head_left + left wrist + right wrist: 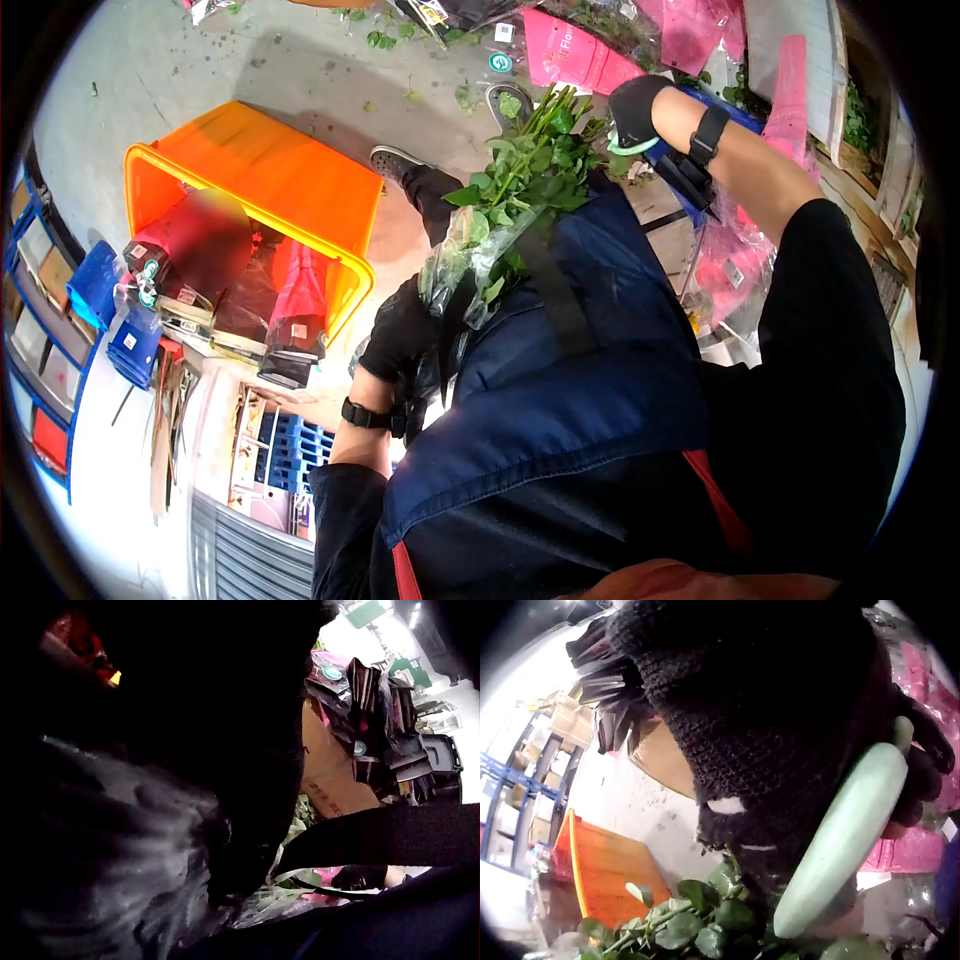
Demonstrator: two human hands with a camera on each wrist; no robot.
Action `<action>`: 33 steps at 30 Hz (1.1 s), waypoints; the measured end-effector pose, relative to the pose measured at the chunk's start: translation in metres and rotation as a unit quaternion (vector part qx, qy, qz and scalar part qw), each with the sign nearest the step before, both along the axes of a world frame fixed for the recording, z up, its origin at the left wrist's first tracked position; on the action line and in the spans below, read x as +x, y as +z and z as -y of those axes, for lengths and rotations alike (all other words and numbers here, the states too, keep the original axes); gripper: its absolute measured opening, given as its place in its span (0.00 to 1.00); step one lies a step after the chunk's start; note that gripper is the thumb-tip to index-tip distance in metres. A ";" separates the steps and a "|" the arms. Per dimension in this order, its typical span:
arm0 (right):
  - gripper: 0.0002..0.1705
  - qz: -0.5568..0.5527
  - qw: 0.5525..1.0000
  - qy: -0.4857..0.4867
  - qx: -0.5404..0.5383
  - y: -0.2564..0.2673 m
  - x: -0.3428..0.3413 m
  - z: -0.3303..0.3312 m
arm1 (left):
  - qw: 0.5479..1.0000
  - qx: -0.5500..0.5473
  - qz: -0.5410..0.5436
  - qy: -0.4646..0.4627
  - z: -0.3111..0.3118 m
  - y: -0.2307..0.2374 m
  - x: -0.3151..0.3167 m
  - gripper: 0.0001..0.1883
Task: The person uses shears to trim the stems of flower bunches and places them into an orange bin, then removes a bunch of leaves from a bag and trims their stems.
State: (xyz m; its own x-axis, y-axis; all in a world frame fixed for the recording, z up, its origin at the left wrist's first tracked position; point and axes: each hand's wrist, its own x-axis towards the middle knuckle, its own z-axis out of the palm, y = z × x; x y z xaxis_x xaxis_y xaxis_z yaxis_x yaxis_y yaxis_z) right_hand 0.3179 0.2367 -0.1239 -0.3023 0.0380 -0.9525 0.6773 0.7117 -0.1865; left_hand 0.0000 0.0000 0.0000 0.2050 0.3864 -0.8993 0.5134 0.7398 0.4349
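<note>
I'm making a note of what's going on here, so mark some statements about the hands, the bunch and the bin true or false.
1. The left hand grips the leafy bunch by its clear wrapping. True.
2. The right hand grips it too. False; it holds a pale green object, away from the bunch.
3. Pink wrapping shows inside the large bin. True.
4. That bin is blue. False; it is orange.

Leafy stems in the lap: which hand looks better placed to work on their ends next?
Likely the right hand: it holds a pale-green handle near the stem ends, while the left hand grips the plastic wrap.
</note>
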 end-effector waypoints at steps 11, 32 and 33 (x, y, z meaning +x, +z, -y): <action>0.16 -0.010 0.987 0.059 -0.146 -0.061 -0.026 0.006 | 0.990 0.074 -0.092 -0.076 0.017 -0.021 0.004 0.31; 0.16 -0.178 0.901 -0.262 0.295 0.024 0.169 0.056 | 0.966 0.193 0.006 -0.170 -0.143 0.011 0.010 0.19; 0.15 -0.226 0.883 -0.292 0.290 0.029 0.168 0.064 | 0.957 0.221 -0.002 -0.188 -0.172 -0.001 0.008 0.22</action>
State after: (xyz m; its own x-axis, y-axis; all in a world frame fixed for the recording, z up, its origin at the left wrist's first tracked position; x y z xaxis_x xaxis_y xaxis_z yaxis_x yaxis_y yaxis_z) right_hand 0.4857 0.1723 -0.0948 -0.4140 0.7553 -0.5080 0.9100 0.3298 -0.2512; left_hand 0.0082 0.1724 -0.0009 0.4004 0.6296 -0.6657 0.7093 0.2470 0.6602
